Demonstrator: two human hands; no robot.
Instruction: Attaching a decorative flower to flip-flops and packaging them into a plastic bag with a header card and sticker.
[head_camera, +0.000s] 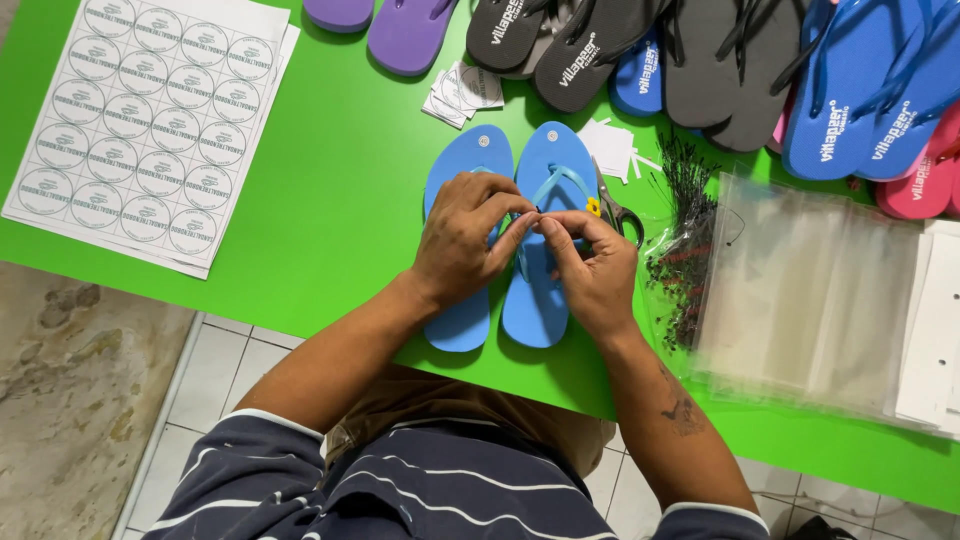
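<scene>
Green table (330, 200) as landmark. Far-left on it: white sheets of round stickers (150, 110), rows of grey-ringed circles. Right side: stack of clear plastic bags (810, 290), flat, rectangular; bundle of black tag pins (685, 230) just left of it. Small white tags (462, 92) near the far edge, beside purple, grey and blue sandals. Centre, near edge: blue sandal pair (505, 290), soles down, side by side. Left hand (462, 240) and right hand (595, 265) both rest over the pair, fingers curled, fingertips pinched together at the straps; what they pinch is too small to tell. Scissors (615, 208) touch the pair's right side.
</scene>
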